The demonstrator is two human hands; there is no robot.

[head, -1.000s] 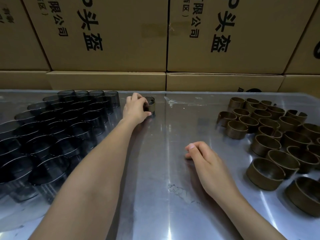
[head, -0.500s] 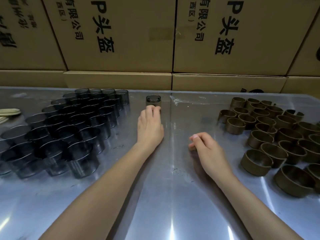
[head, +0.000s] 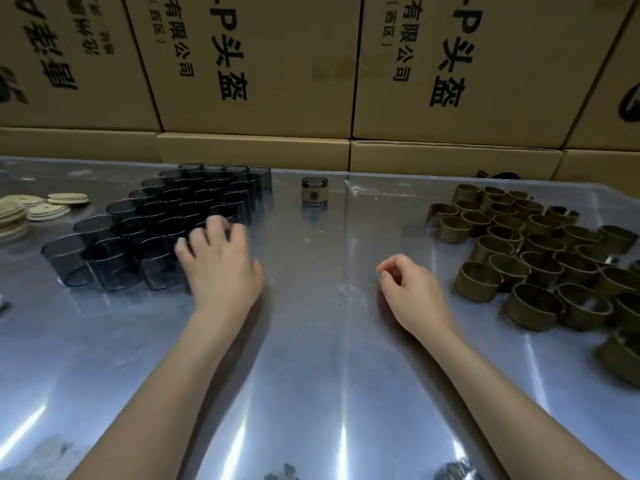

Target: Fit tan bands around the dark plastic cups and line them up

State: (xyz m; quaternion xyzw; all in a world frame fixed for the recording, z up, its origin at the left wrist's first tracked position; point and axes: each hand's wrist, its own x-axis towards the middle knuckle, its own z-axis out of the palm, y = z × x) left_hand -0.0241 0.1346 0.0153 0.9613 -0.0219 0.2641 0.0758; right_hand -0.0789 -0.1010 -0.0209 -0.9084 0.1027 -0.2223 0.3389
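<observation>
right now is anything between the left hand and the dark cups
Nothing visible. The left hand is at the near right edge of the dark cups, fingers spread over them, blurred, so contact is unclear. The table between is bare.

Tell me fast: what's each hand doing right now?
Left hand: open, fingers spread over the dark cups, gripping none.
Right hand: loosely curled, holding nothing, over the table.
</observation>
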